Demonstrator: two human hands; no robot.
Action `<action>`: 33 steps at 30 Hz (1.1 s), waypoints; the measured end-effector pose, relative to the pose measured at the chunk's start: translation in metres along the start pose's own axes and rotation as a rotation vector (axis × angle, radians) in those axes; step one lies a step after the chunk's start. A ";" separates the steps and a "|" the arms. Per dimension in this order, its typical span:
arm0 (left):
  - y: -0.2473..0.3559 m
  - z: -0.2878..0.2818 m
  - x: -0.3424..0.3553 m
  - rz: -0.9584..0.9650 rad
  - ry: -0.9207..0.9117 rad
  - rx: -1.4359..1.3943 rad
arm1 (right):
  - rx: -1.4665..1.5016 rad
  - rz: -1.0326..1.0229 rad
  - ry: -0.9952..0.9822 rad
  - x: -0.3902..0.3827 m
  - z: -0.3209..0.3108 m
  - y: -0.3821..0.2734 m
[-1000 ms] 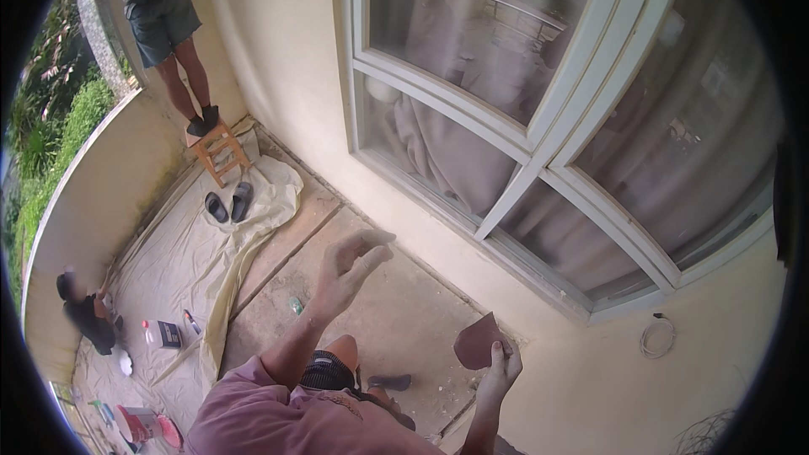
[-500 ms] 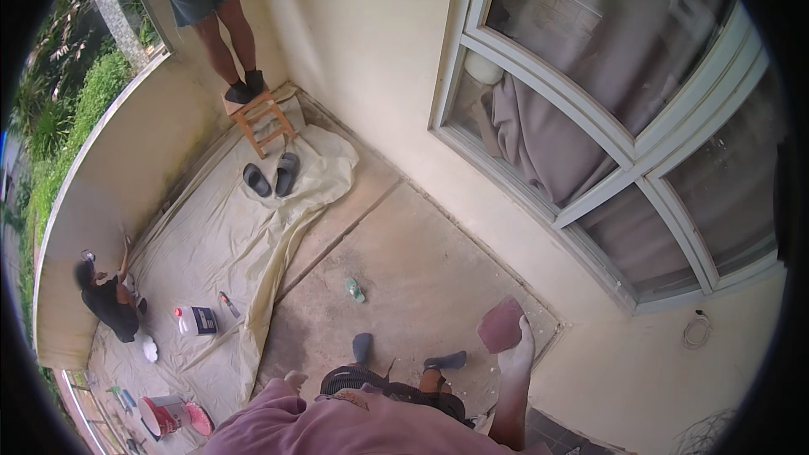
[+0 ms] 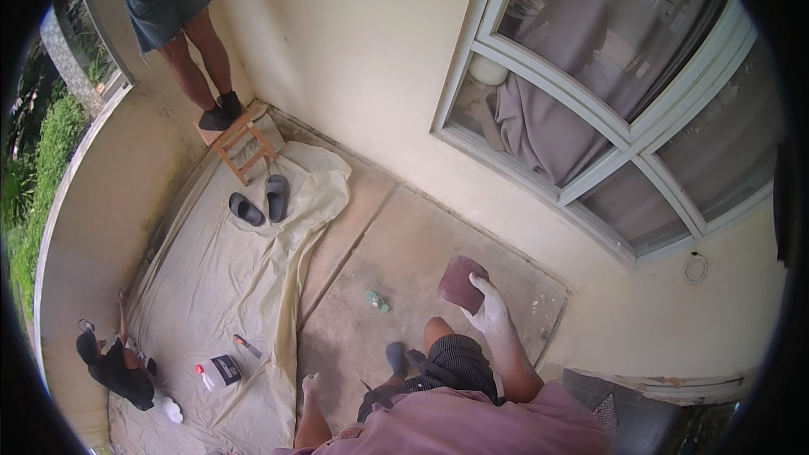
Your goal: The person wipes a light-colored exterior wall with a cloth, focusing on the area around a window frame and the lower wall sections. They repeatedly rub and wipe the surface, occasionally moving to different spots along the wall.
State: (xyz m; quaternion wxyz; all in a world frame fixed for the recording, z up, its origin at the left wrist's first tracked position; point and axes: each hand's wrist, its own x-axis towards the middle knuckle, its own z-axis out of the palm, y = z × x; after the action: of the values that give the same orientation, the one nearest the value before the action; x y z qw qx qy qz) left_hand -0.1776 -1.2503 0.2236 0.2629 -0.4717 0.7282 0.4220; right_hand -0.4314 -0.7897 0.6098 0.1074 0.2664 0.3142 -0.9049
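Note:
A dark red sheet of sandpaper [image 3: 460, 281] is in my right hand [image 3: 490, 307], bent slightly between the thumb and fingers. White dust coats that hand and wrist. The sheet is held in the air in front of my body, apart from the wall. My left hand [image 3: 311, 384] hangs low by my left side, over the edge of the bare floor, and nothing shows in it. Its fingers are too small and blurred to make out. Below and between the hands are my striped shorts and one dark sock.
A person [image 3: 194, 34] stands on a wooden stool [image 3: 244, 147] in the far corner; another person [image 3: 118, 375] crouches at the left wall. Slippers [image 3: 276, 197], a jug [image 3: 219, 372] and a tool [image 3: 247, 345] lie on the drop sheet [image 3: 194, 286]. A green flip-flop [image 3: 377, 302] lies ahead; windows [image 3: 628, 147] are at right.
My view has turned and shifted, so the red-and-white bucket is out of sight. My right hand has come inward with the sandpaper, and my left arm hangs straighter.

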 end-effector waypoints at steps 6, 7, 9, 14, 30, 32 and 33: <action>0.178 0.000 0.025 0.371 -0.147 -0.439 | -0.090 -0.113 0.116 0.035 0.072 -0.008; 0.199 -0.010 0.015 0.399 -0.117 -0.473 | -0.088 -0.113 0.149 0.044 0.078 -0.007; 0.223 -0.034 0.029 0.419 -0.042 -0.471 | -0.062 -0.098 0.158 0.067 0.101 -0.004; 0.121 -0.092 0.089 0.044 -0.088 -0.198 | 0.004 -0.034 0.130 0.147 0.171 -0.001; 0.316 -0.177 0.202 0.100 0.022 0.253 | -1.761 -1.472 0.027 0.307 0.393 -0.196; 0.365 -0.185 0.230 0.251 0.064 0.299 | -2.307 -1.741 0.176 0.325 0.422 -0.242; 0.399 -0.186 0.248 0.357 0.092 0.314 | -2.465 -1.827 0.194 0.334 0.437 -0.267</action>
State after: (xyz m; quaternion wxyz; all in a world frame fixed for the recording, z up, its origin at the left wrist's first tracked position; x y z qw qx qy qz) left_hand -0.6411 -1.4470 0.2705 0.2209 -0.3076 0.8679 0.3214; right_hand -0.9883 -0.8645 0.8514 -0.3401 -0.2067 0.9007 0.1743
